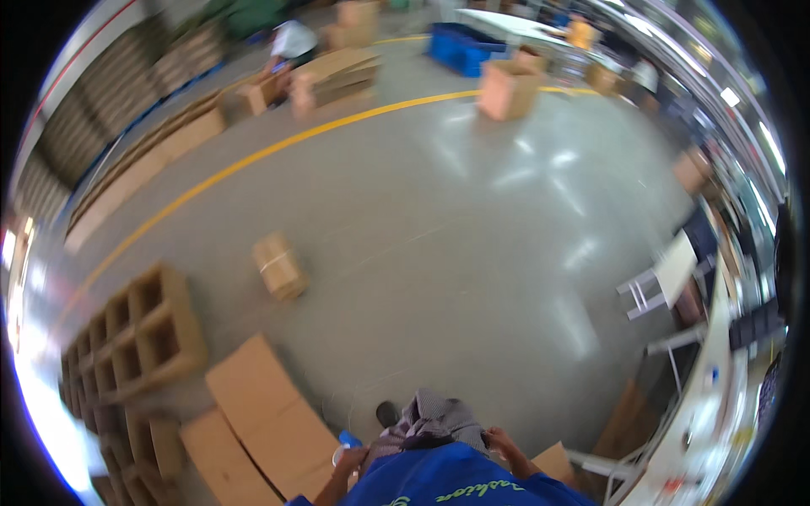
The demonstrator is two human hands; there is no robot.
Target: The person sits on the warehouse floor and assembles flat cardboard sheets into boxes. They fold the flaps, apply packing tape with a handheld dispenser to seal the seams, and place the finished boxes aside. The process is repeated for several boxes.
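My left hand (pixel 352 459) hangs at my left side, its fingers closed round a blue-and-white object (pixel 348 439) that is blurred and partly covered by the hand. Just left of it lie flat cardboard sheets (pixel 261 384) on the floor. My right hand (pixel 499 441) is beside my right hip, close to the grey checked cloth (pixel 430 413) at my waist. Its fingers look curled, and whatever they may hold is hidden. One dark shoe (pixel 387 413) shows below me.
A tied cardboard bundle (pixel 280 266) sits on the floor ahead. Left stands a cardboard divider with square cells (pixel 160 325). A cluttered white worktable (pixel 700 405) runs along my right, near a white stool (pixel 662 282). Farther off are a tall carton (pixel 510 88), a blue bin (pixel 464 51) and a bending person (pixel 293 42).
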